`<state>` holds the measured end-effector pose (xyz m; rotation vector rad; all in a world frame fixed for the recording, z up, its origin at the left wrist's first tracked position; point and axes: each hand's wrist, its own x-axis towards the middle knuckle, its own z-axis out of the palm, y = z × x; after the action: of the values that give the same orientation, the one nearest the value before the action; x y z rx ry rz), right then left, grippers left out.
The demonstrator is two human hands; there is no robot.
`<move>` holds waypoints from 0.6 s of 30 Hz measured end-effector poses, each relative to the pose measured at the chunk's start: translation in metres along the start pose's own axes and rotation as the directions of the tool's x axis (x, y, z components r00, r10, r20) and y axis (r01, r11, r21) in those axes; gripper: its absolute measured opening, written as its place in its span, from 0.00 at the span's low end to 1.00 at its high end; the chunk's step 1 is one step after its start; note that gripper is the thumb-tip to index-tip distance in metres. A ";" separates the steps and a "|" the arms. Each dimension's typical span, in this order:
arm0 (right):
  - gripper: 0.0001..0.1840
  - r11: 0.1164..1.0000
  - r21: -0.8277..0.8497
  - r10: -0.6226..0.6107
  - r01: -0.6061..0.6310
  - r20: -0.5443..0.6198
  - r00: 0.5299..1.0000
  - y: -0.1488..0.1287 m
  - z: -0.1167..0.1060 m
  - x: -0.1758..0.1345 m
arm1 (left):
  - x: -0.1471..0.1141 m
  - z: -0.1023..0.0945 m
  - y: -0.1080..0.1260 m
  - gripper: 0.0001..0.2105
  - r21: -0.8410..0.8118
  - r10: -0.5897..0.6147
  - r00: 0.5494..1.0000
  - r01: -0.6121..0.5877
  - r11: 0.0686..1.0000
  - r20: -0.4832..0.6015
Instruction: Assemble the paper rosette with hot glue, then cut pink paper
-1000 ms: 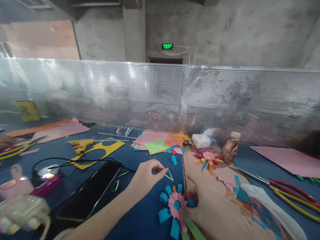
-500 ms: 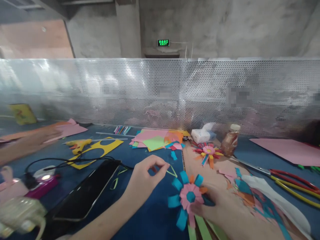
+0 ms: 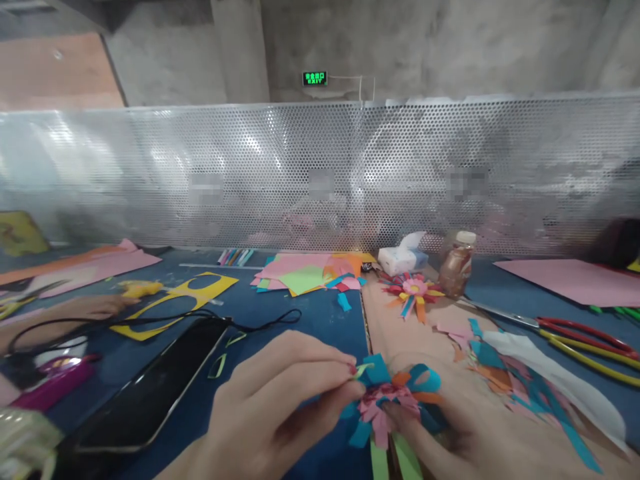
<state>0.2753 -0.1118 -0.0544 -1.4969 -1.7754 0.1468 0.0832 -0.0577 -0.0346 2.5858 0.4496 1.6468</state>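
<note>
Over the tabletop, pinching green strip with left fingers, holding paper flower with right fingers; seemingly joining them, needing exact placing.

Green strip now at paper flower

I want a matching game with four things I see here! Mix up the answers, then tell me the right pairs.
Things:
1. phone
2. paper flower
3. exit sign
4. small light-green strip

Answers:
A. pinched by the left hand
B. glowing green
C. flat and black
D. held in the right hand

Right pairs: 1-C, 2-D, 3-B, 4-A
</note>
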 end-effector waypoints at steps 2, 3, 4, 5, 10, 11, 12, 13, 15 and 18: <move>0.05 0.997 0.074 -0.004 0.009 -0.058 0.998 0.002 0.006 -0.002 | 0.001 -0.003 0.002 0.08 -0.028 0.007 0.999 -0.006 1.000 0.034; 0.05 0.994 0.113 0.014 -0.005 -0.077 0.997 0.003 0.009 -0.003 | 0.002 -0.005 0.003 0.09 -0.038 0.031 0.997 -0.029 0.999 0.068; 0.06 0.989 0.149 0.037 -0.025 -0.081 0.996 0.004 0.011 -0.004 | 0.004 -0.006 0.004 0.08 -0.048 0.064 0.992 -0.060 0.997 0.105; 0.06 0.983 0.176 0.056 -0.043 -0.070 0.996 0.006 0.013 -0.005 | 0.005 -0.008 0.006 0.08 -0.059 0.106 0.984 -0.098 0.993 0.145; 0.06 0.976 0.215 0.039 -0.030 -0.039 0.998 0.009 0.009 -0.003 | 0.007 -0.010 0.006 0.07 -0.074 0.179 0.947 -0.165 0.983 0.267; 0.06 0.975 0.222 0.010 -0.003 -0.029 1.000 0.008 0.008 -0.003 | 0.006 -0.010 0.005 0.07 -0.072 0.179 0.947 -0.166 0.984 0.266; 0.07 0.972 0.233 -0.020 0.023 -0.015 1.000 0.008 0.006 -0.002 | 0.004 -0.009 0.004 0.07 -0.074 0.181 0.948 -0.168 0.983 0.261; 0.07 0.970 0.241 -0.043 0.042 -0.003 0.999 0.008 0.005 -0.001 | 0.002 -0.009 0.003 0.07 -0.077 0.181 0.949 -0.166 0.983 0.258; 0.09 0.965 0.256 -0.060 0.054 0.016 0.998 0.008 0.003 0.000 | 0.000 -0.009 0.001 0.09 -0.077 0.175 0.949 -0.160 0.984 0.262; 0.08 0.965 0.258 -0.046 0.037 0.028 0.999 0.006 0.001 0.000 | 0.000 -0.008 0.000 0.09 -0.071 0.178 0.949 -0.164 0.984 0.260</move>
<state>0.2794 -0.1092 -0.0586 -1.2762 -1.7383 0.3693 0.0760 -0.0591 -0.0309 2.8211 0.1711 1.3010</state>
